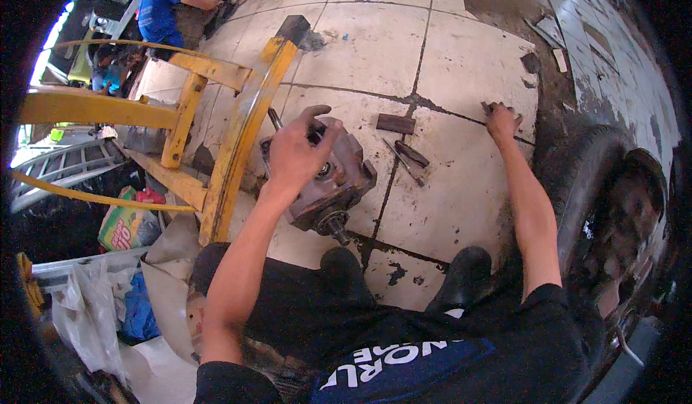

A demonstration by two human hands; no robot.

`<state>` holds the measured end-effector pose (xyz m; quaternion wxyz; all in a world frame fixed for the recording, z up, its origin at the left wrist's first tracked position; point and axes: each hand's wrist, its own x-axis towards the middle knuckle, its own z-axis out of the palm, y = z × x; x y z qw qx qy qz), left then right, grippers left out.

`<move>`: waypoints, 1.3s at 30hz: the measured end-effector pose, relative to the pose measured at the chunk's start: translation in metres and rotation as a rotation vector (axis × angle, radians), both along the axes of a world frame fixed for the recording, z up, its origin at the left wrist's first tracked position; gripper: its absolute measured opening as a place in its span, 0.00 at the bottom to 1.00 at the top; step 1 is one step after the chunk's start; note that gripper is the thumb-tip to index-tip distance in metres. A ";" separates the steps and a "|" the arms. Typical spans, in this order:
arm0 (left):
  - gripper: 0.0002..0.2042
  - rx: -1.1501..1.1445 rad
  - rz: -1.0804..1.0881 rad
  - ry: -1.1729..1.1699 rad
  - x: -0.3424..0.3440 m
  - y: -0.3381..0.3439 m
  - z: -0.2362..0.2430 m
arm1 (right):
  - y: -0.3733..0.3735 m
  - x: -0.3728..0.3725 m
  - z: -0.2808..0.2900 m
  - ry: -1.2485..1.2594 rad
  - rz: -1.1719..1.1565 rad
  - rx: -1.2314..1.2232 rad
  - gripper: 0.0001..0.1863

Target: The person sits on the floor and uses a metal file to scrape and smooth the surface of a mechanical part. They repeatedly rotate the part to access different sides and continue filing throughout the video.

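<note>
My left hand (303,152) grips the top of a greasy metal gearbox housing (349,180) on the tiled floor, its fingers curled over a dark opening. A splined shaft (333,227) sticks out toward me and a thin rod (276,119) rises behind my hand. My right hand (504,121) is low over the tiles at the right, fingers curled around something small and dark that I cannot make out. Between my hands lie a dark rectangular block (395,123), a dark-handled tool (411,153) and a thin metal tool (406,165).
A yellow steel frame (234,159) stands at left, above plastic sacks (126,224) and a blue bundle (140,307). A vehicle tyre (591,188) is close on my right. A person in blue (158,11) works at upper left; another person (108,76) is farther back.
</note>
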<state>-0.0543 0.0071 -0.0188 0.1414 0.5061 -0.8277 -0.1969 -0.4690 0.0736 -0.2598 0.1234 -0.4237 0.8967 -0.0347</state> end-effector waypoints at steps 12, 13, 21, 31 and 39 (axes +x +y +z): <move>0.24 0.254 -0.019 0.243 -0.006 0.017 -0.004 | -0.032 0.199 0.143 -1.856 0.223 -0.553 0.17; 0.23 0.276 -0.025 0.262 -0.006 0.018 -0.005 | -0.033 0.205 0.147 -1.876 0.239 -0.574 0.17; 0.19 0.391 0.004 0.382 0.010 0.024 0.007 | -0.022 0.229 0.191 -1.688 0.333 -0.602 0.24; 0.19 0.486 0.081 0.617 0.033 0.023 0.016 | -0.016 0.238 0.208 -1.768 0.276 -0.752 0.26; 0.13 0.118 0.049 0.396 0.035 0.029 0.015 | -0.022 0.258 0.197 -1.484 0.331 -0.829 0.16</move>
